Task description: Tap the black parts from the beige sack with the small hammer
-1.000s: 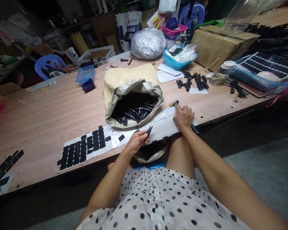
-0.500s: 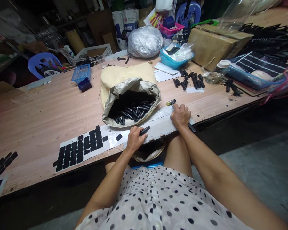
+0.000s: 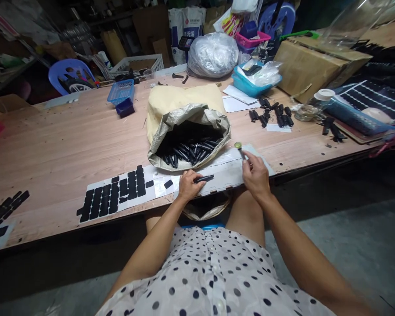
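My left hand (image 3: 189,185) is closed around one end of a slim black plastic piece (image 3: 205,178), held low over the white board (image 3: 226,175) at the table's front edge. My right hand (image 3: 255,173) grips a small hammer (image 3: 238,146) with a round yellowish face turned up; the fingers hide most of its handle. Just beyond my hands lies an open-mouthed woven sack (image 3: 188,98), and many similar black pieces (image 3: 187,153) fill its opening. Left of my left hand, rows of black stickers (image 3: 113,195) and a single loose one (image 3: 168,184) lie on white sheets.
Black parts (image 3: 278,115) lie in a cluster at the right, near a cardboard box (image 3: 309,61) and a blue tray (image 3: 358,114). A light-blue basin (image 3: 254,87), a clear plastic bag (image 3: 213,55) and a blue basket (image 3: 121,91) stand farther back.
My right hand has lifted the hammer and turned its head so the round face shows. My left hand keeps the black piece, now lying more level. The view has shifted slightly.
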`<action>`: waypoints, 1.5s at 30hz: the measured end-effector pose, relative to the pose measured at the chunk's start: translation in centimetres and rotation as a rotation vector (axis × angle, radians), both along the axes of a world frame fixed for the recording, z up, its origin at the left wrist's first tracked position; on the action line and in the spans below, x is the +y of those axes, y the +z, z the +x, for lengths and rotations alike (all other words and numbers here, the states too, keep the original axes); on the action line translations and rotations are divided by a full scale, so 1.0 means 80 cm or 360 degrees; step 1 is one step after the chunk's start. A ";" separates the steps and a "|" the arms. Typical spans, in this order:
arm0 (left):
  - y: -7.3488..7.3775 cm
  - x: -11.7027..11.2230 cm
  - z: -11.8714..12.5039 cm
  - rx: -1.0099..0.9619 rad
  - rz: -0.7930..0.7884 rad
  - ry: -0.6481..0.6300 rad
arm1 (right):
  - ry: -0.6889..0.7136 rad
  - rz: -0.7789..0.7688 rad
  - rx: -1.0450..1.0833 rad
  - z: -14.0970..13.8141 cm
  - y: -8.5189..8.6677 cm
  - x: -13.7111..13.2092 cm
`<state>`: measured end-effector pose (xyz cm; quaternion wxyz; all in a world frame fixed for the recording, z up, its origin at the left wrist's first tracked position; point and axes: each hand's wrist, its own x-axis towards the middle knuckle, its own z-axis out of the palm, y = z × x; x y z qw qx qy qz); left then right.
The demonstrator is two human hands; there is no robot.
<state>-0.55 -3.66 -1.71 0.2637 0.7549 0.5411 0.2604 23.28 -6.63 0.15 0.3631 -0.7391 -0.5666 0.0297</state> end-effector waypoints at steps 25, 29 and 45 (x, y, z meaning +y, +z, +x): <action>0.001 0.002 0.008 -0.0037 -0.0072 0.0045 | 0.0610 0.0004 0.0311 -0.089 -0.010 -0.075; 0.004 0.001 0.007 -0.0015 -0.0073 0.0030 | 0.0484 0.0049 0.0237 -0.071 -0.001 -0.064; -0.004 -0.002 -0.002 0.0151 0.0058 -0.0037 | -0.0383 -0.0486 -0.0466 0.038 -0.013 0.077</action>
